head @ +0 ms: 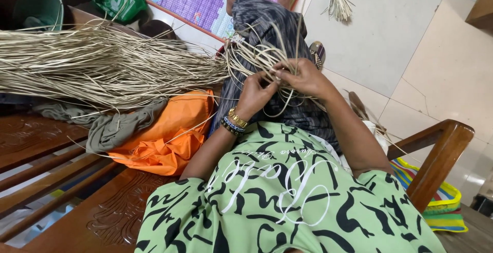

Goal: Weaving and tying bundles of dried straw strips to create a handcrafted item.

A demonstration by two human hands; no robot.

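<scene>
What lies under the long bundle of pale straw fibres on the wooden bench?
Under the long bundle of pale straw fibres: a crumpled grey cloth and an orange cloth on the wooden bench. Anything beneath those cloths is hidden.

Even, soft indoor light, fairly bright; no hard shadows. Pale tiled floor beyond right hand brightest, slightly washed out, mild sheen. Dark carved wooden bench left of left hand shows dull reflections on slats. Top-left corner dim, detail lost. Hands and thin pale straw strands sharp, slight motion softness at fingertips. Wide-angle lens: frame tilted, edges stretched, green black-patterned shirt near camera looms large, slightly soft.
</scene>
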